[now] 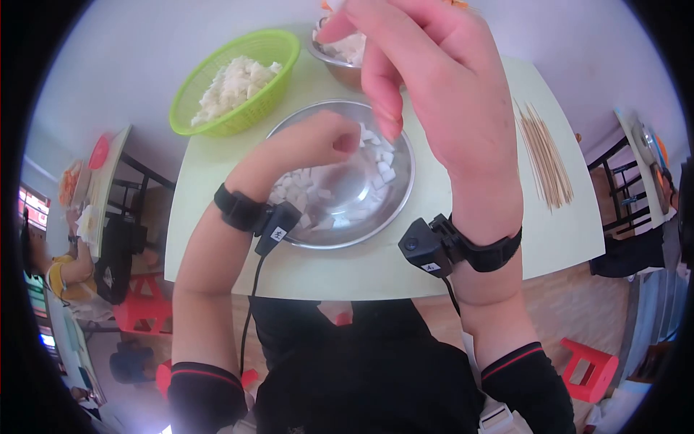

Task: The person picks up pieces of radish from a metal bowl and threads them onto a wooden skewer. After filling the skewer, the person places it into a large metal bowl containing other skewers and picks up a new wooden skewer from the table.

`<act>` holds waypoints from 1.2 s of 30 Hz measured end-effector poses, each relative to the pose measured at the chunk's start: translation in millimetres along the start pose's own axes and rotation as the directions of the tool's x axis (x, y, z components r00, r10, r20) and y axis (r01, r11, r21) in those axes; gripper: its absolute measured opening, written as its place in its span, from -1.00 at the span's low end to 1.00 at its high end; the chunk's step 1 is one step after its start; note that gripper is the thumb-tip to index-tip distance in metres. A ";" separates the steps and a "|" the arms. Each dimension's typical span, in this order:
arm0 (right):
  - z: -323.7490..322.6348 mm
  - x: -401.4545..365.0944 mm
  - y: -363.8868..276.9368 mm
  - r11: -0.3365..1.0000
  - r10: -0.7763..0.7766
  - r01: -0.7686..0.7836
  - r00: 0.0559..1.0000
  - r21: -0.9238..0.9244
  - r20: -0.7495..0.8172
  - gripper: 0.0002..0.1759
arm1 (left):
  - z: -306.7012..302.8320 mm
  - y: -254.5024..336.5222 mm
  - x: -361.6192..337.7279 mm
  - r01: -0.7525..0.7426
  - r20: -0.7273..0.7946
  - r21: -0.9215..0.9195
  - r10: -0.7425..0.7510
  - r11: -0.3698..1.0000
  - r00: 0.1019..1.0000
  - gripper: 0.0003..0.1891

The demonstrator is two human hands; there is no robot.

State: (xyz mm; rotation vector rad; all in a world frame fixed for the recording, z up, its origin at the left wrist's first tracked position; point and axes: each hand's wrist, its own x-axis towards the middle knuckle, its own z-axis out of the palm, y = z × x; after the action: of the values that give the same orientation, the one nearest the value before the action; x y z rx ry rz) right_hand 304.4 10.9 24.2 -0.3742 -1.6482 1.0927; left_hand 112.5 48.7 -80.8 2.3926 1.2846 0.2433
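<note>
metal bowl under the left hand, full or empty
Partly filled: white pieces lie scattered around the metal bowl, its shiny middle showing bare.

Pieces [295, 191] in the basin [350, 199] on the table [560, 246] — basket [264, 108] behind-left, bowl [347, 75] behind, sticks [544, 160] right.

One bare left hand [325, 139] and one bare right hand [444, 94], two in all. Two round silvery metal bowls [347, 189] [343, 71]. One lime-green plastic mesh basket [278, 87]. One bundle of slender tan wooden skewers [547, 163], individually uncountable. Numerous small white cut pieces [290, 189], overlapping beyond exact count. Two black wrist straps [234, 207] [499, 254]. At least two red plastic stools [130, 315] [601, 380].
</note>
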 end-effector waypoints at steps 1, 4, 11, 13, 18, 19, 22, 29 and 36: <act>1.7 0.0 0.5 1.000 -0.003 0.003 1.000 0.002 -0.001 -0.69 | -4.5 -8.3 0.6 -0.048 -0.190 -0.116 0.025 0.992 0.981 -0.90; 3.8 0.3 -1.0 0.996 0.081 -0.080 0.997 -0.037 0.016 -0.69 | -53.7 4.9 -19.3 -0.040 -0.407 -0.319 -0.098 0.947 0.908 -0.80; 20.7 0.6 -2.8 0.972 0.229 -0.225 0.972 -0.070 0.048 -0.71 | -99.8 -15.2 -57.1 -0.521 -0.861 -0.507 -0.426 0.687 0.277 -0.79; 25.2 -0.9 3.0 0.956 0.289 -0.283 0.954 -0.076 0.080 -0.71 | -102.5 -22.7 -65.4 -0.594 -0.857 -0.499 -0.460 0.630 0.232 -0.78; 38.4 -2.3 10.8 0.942 0.328 -0.311 0.934 -0.129 0.144 -0.72 | -110.4 -28.8 -84.1 -0.696 -0.853 -0.452 -0.498 0.558 0.155 -0.80; 39.6 -3.2 11.3 0.940 0.331 -0.313 0.932 -0.133 0.148 -0.72 | -110.8 -28.3 -87.4 -0.702 -0.853 -0.447 -0.500 0.555 0.148 -0.81; 42.2 -4.9 12.0 0.943 0.311 -0.284 0.939 -0.174 0.149 -0.72 | -113.7 -36.6 -94.3 -0.709 -0.854 -0.420 -0.512 0.566 0.097 -0.80; 47.7 -4.9 12.2 0.938 0.302 -0.261 0.939 -0.229 0.165 -0.71 | -116.7 -47.9 -107.8 -0.755 -0.851 -0.376 -0.523 0.538 0.051 -0.81; 47.0 -6.9 12.0 0.942 0.284 -0.246 0.947 -0.230 0.151 -0.71 | -117.0 -49.3 -110.0 -0.739 -0.861 -0.382 -0.505 0.555 0.065 -0.81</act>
State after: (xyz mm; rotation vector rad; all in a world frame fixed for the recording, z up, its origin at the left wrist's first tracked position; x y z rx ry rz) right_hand 262.2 -9.6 10.2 -0.6667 -1.9232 1.1839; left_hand -26.1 13.8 7.5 1.0682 0.7630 2.4242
